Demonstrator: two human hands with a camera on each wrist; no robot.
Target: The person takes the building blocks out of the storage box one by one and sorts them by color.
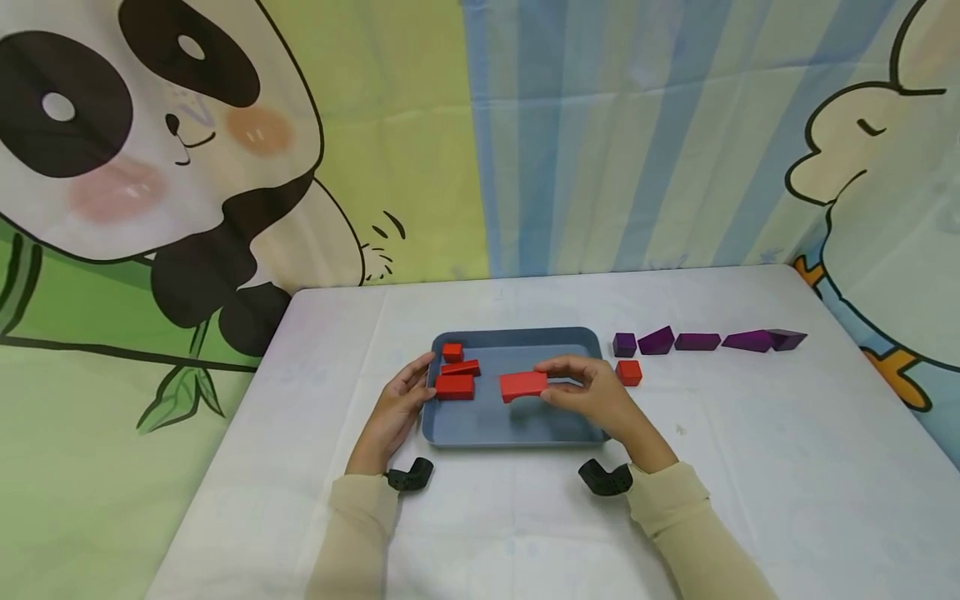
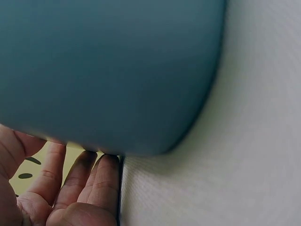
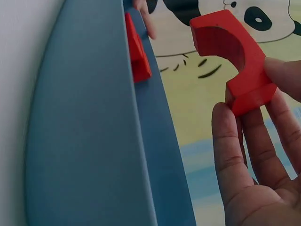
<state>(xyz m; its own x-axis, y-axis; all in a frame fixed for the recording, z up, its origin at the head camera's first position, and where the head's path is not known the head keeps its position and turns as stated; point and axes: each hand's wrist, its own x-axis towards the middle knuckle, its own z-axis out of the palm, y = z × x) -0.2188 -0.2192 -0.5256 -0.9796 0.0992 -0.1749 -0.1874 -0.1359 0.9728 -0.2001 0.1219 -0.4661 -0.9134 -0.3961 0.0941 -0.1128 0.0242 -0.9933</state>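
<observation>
My right hand (image 1: 596, 393) pinches a red arch block (image 1: 522, 384) above the middle of the blue-grey tray (image 1: 517, 442). In the right wrist view, the curved cut-out of the arch block (image 3: 254, 66) faces away from the fingers, with the thumb on one side. At the tray's left rim, my left hand (image 1: 393, 417) holds on with the thumb at the edge and fingers along the outer side. Inside the tray, on the left, lie a small red cube (image 1: 452, 352), a thin red block (image 1: 461, 367) and a red rectangular block (image 1: 454, 387).
Right of the tray, a red cube (image 1: 628, 372) sits on the white table (image 1: 495, 533). Behind it runs a row of several purple blocks (image 1: 697, 342). A printed cloth backdrop (image 1: 555, 167) rises beyond the table's far edge.
</observation>
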